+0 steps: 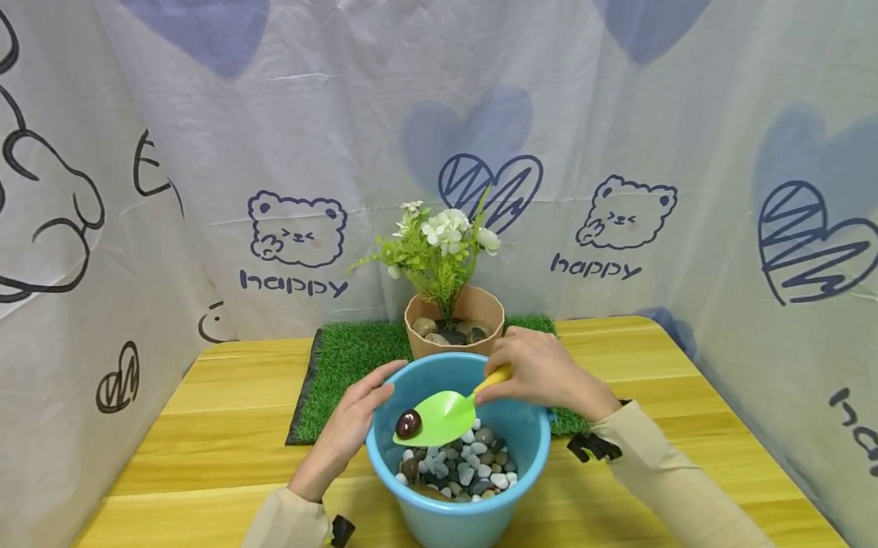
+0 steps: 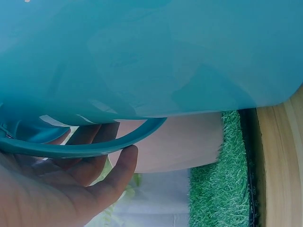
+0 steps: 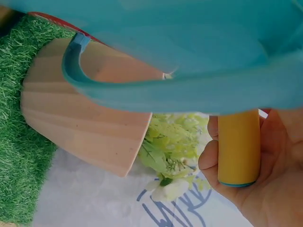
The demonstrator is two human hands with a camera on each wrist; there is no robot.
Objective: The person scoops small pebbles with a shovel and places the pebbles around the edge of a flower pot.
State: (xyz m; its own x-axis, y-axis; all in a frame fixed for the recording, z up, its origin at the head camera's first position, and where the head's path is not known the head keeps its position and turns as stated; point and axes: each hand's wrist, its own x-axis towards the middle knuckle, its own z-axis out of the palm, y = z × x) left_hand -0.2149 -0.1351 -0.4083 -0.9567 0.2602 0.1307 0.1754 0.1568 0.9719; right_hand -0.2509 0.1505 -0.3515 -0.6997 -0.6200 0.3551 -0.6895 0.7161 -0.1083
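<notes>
A small toy trowel [image 1: 444, 418] with a green blade and yellow handle [image 3: 239, 149] slants over the bucket's opening. My right hand [image 1: 533, 370] grips that handle. Near the blade's tip lies a glossy dark brown stone [image 1: 408, 424]. Beneath it, the blue bucket [image 1: 459, 529] contains many small white, grey and brown pebbles [image 1: 468, 468]. My left hand [image 1: 354, 412] rests against the bucket's left side, fingers extended along the rim. The left wrist view shows its fingers by the bucket's hanging handle [image 2: 80, 150], one fingertip touching it; part of the hand is hidden behind it.
Behind the bucket stands a peach flowerpot [image 1: 456, 299] with large stones, green leaves and white flowers [image 1: 448, 230]. A green artificial-turf mat [image 1: 344, 367] lies under the pot on the wooden table [image 1: 208, 427]. Printed white cloth [image 1: 387, 87] hangs around the table.
</notes>
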